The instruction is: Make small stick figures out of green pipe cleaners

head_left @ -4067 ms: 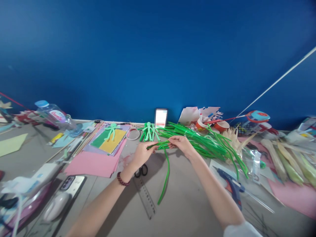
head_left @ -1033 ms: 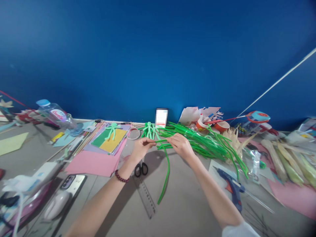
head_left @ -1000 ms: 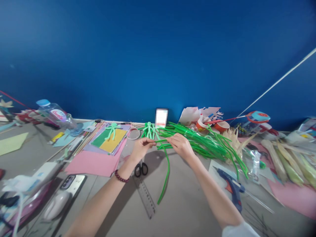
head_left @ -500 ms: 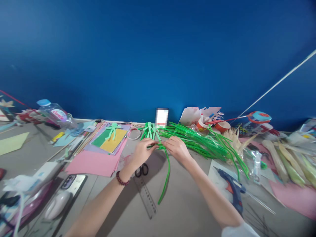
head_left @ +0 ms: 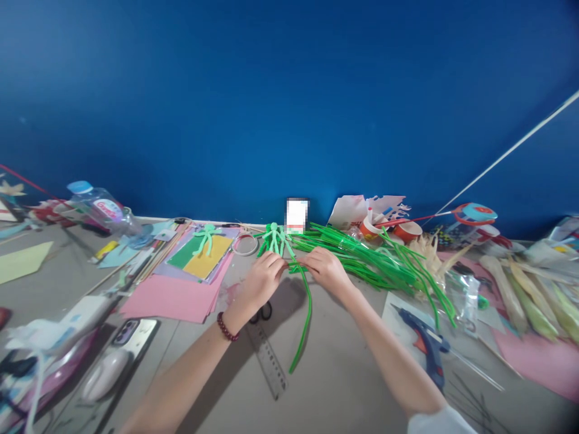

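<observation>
Both the left hand (head_left: 261,281) and right hand (head_left: 323,272) pinch one green pipe cleaner (head_left: 306,319), its tail toward 6 o'clock unshaped, two finished figures (head_left: 274,237) at 12 o'clock

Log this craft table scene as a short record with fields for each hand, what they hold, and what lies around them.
left hand: left hand pinches one end of the green pipe cleaner
right hand: right hand pinches the same stem close beside it
stem: bends down toward the camera, loose end on the table
near left hand: scissors, ruler
behind hands: pile of green pipe cleaners, green stick figures
right side: glue gun
left side: pink paper
</observation>
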Demonstrator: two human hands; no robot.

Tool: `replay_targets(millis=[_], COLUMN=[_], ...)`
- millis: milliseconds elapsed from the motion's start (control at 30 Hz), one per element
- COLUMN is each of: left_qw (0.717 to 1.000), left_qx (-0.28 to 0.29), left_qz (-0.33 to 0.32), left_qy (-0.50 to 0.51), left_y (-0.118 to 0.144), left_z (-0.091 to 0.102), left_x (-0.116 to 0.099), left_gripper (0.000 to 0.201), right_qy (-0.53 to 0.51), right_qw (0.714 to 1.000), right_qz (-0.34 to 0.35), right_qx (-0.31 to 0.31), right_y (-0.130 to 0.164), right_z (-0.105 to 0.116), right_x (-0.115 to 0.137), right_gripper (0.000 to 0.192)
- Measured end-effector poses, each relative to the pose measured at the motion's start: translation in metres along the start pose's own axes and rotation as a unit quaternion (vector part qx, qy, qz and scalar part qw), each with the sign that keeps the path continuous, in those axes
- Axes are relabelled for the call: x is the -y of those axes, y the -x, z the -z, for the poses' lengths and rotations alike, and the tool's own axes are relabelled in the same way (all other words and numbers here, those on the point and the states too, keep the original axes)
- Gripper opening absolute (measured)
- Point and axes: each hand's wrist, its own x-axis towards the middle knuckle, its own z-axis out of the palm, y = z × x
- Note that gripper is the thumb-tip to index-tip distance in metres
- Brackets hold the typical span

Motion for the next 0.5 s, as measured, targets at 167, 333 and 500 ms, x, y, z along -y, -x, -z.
replay_targets(millis=[167, 333, 500], left_qw=[1.000, 0.998, 0.996], left_qx=[0.019, 0.039, 0.055], left_qz=[0.019, 0.043, 0.055], left_qy=[-0.001, 0.014, 0.032], left_y=[-0.0013, -0.0025, -0.0010], left_z=[0.0007, -0.0005, -0.0015], left_x=[0.0042, 0.0064, 0.0019], left_gripper=[0.015, 0.009, 0.009], right_qy=[-0.041, -0.060, -0.085], right_qw=[0.999, 0.996, 0.992], right_qz=[-0.034, -0.067, -0.092], right_qx=[0.004, 0.013, 0.020], right_y=[0.0016, 0.0034, 0.0036], right_z=[0.0039, 0.0015, -0.0028], right_x=[-0.0053, -0.0060, -0.0026], right_gripper=[0.022, 0.020, 0.018])
